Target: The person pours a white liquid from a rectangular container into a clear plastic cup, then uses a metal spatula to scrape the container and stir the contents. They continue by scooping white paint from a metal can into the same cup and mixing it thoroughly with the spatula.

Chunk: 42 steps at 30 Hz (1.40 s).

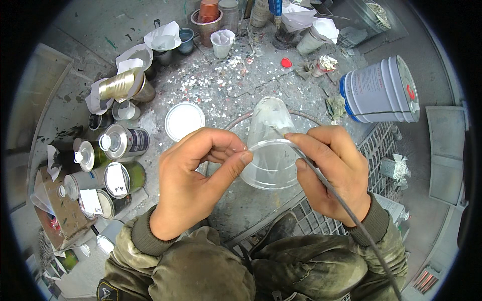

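A clear plastic cup (269, 165) lies tilted before me, its wide mouth facing me and its cloudy base pointing away. My right hand (331, 169) grips the right side of its rim between thumb and fingers. At the rim's left edge, the thumb and forefinger of my left hand (203, 180) are pinched together on it; what lies between the fingertips is too small to tell. A thin dark cord or rod (350, 214) runs from the lower right across my right hand to the cup. Whether that hand holds it too, I cannot tell.
Metal cans (126, 141) and paper-lined cups (163, 37) stand along the left and back. A white round lid (184, 121) lies beyond my left hand. At right are a large pail (380, 90) and a metal floor grating (380, 150). Paint flecks cover the floor (211, 81).
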Each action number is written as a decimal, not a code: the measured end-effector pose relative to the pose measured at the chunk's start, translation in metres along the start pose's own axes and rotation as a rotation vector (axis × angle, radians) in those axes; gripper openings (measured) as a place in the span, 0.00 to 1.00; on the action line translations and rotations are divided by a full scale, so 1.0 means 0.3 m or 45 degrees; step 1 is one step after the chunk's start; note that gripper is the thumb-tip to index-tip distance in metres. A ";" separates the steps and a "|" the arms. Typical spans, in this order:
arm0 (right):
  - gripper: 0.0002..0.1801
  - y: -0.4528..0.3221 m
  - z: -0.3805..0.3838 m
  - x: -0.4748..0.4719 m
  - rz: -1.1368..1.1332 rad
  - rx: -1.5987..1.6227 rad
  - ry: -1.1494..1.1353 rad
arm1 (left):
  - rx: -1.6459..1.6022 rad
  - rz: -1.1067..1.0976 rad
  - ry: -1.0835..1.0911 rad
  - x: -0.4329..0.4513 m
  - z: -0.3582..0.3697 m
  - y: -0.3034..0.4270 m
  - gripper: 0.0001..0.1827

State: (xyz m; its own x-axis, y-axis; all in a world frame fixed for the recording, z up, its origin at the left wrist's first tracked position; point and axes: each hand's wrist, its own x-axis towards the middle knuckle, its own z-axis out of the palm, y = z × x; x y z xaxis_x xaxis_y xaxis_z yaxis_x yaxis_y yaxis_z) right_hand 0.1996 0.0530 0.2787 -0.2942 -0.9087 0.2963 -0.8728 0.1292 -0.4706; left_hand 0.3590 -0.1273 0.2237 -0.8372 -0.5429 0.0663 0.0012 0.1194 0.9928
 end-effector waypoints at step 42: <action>0.23 -0.041 0.028 0.018 0.037 -0.158 0.008 | 0.462 0.459 0.154 0.013 0.010 0.002 0.12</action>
State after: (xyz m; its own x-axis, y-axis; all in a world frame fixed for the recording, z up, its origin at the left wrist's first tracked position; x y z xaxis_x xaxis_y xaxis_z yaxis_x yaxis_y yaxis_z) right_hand 0.2120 0.0430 0.2791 -0.3222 -0.9013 0.2894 -0.9052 0.2039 -0.3728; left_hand 0.3542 -0.1268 0.2244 -0.7495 -0.5039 0.4294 0.0699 0.5848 0.8082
